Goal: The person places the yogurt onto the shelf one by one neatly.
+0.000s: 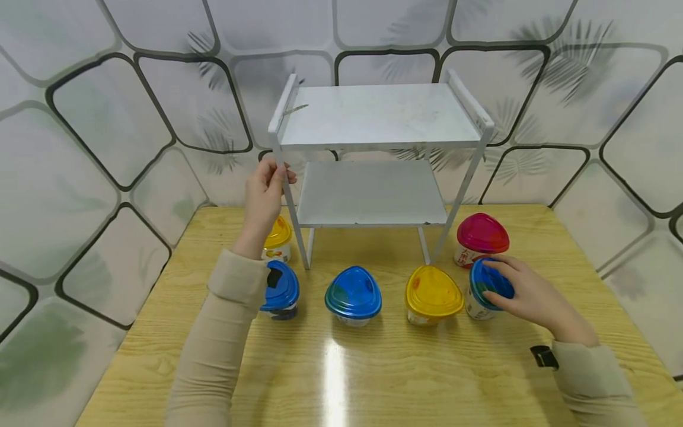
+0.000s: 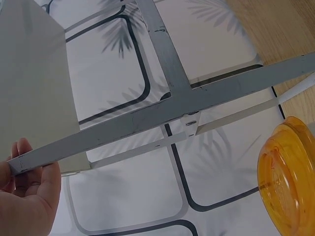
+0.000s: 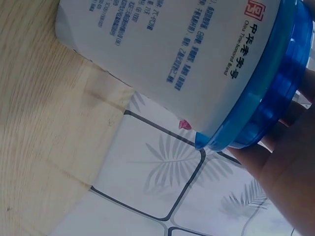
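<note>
A white two-tier shelf rack (image 1: 373, 115) stands toward the back of the table. High on its left front post, just below the top shelf, my left hand (image 1: 264, 193) grips the metal; the left wrist view shows thumb and fingers (image 2: 50, 184) around the bar (image 2: 118, 124). At the right, my right hand (image 1: 530, 290) holds a white tub with a blue lid (image 1: 482, 305) from above, fingers and thumb around the lid. Printed text covers the side of this tub (image 3: 162, 44) in the right wrist view.
A red-lidded tub (image 1: 482, 234) stands behind the held one, a yellow-lidded tub (image 1: 433, 293) to its left. Another blue-lidded tub (image 1: 353, 293) is front centre. Beside the left forearm are a blue-lidded tub (image 1: 283, 287) and a yellow-lidded one (image 1: 278, 234). Patterned walls (image 1: 85, 154) enclose the table (image 1: 400, 379).
</note>
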### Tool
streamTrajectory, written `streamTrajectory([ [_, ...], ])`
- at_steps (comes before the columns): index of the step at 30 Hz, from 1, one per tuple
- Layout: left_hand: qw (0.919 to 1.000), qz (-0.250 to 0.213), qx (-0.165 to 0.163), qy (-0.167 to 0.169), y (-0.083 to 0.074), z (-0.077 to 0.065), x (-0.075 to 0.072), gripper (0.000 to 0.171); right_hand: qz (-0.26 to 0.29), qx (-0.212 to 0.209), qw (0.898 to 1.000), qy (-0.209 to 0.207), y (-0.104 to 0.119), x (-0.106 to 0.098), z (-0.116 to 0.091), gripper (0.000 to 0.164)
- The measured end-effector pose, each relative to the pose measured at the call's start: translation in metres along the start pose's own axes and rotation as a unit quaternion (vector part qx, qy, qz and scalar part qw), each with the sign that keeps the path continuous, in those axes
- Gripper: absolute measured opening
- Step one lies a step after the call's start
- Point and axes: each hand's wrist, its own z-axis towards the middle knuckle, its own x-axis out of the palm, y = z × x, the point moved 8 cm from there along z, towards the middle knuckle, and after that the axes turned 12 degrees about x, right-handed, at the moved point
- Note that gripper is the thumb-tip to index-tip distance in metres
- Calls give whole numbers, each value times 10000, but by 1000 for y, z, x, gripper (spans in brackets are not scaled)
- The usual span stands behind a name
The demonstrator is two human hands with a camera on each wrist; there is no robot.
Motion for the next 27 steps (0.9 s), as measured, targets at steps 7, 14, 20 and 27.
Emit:
streamTrajectory([
  [7,10000,15,-2,0,1,0,-1,19,-64,264,9996,-44,0,0,-2,60],
  [14,10000,21,68,18,0,-2,-2,19,-671,1024,9918,-365,7,-11,-6,74],
  [20,9999,-42,94,10,-2,-3,-2,19,-904,1615,9827,-75,9,-13,-9,85],
  [27,9997,-68,194,103,-3,-4,-2,21,-1055,2064,9718,424,5,-4,-9,93],
])
